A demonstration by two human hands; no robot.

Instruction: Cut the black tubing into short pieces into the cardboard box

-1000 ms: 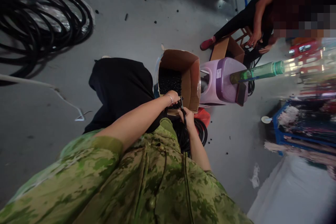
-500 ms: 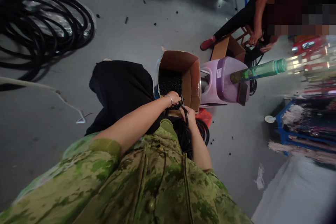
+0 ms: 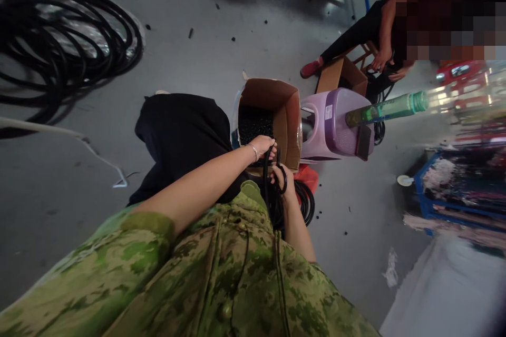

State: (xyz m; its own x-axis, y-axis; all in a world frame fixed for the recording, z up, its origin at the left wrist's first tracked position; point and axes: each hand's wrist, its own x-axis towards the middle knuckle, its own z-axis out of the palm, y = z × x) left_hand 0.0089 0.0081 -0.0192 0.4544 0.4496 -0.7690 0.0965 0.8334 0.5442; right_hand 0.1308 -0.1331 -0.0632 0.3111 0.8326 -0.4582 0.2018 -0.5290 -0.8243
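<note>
Black tubing (image 3: 266,176) runs from the left hand (image 3: 262,147) toward the camouflage jacket (image 3: 237,274).

Nothing here reads clearly, not a single word or number! There's a small white label (image 3: 328,111) stuck on the purple plastic stool (image 3: 342,138), and it does seem to carry print, but it's far too tiny to make out. Over on the green bottle (image 3: 407,104), dark marks run along the side, and those are too small and blurred to read as well.
</note>
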